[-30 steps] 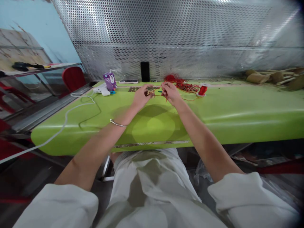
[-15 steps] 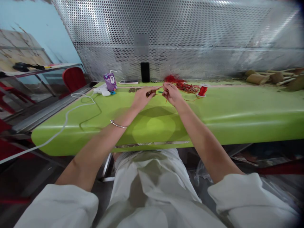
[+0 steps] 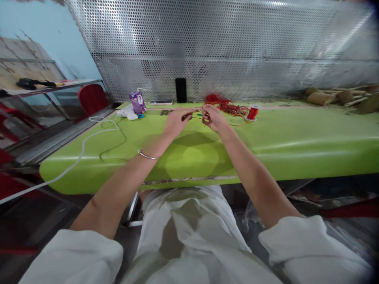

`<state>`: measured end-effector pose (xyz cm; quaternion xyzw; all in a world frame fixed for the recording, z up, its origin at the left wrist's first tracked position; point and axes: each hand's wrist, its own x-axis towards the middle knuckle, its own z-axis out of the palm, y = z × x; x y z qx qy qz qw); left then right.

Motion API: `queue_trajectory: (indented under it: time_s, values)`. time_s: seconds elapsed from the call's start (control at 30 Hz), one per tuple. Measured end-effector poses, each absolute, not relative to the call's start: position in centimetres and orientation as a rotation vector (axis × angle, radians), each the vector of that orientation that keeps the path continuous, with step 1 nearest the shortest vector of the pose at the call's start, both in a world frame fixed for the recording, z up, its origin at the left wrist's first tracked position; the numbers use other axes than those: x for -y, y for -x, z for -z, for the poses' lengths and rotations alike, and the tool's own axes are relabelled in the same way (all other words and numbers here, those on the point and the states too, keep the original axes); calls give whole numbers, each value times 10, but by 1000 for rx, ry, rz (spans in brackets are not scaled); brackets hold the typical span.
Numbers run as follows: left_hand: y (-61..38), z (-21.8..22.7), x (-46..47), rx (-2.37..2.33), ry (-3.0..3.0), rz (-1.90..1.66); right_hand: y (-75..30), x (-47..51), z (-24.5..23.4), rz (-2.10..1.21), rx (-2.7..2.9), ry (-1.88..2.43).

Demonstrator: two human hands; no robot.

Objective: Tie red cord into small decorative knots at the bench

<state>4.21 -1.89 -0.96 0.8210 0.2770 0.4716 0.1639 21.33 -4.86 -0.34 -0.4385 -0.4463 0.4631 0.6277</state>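
Head view: my left hand pinches a small brown piece; my right hand pinches red thread; both arms outstretched

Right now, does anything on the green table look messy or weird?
Yes. A tangled heap of red thread lies loose at the back of the table, beside the red spool. A white cable dangles off the left edge. Nothing looks spilled or broken.
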Motion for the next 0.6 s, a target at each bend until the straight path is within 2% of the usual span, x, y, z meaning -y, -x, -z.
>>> queue_trajectory:
  time_s: [0.2,0.5,0.6]
  values:
    - [-43,9,18,-852,-2459,-1288,-217,41,8,-901,1139,1077]
    - [-42,14,11,-906,-2364,-1402,-223,32,27,-194,1600,1411]
    - [-42,14,10,-941,-2348,-1404,-218,38,25,-113,1754,1443]
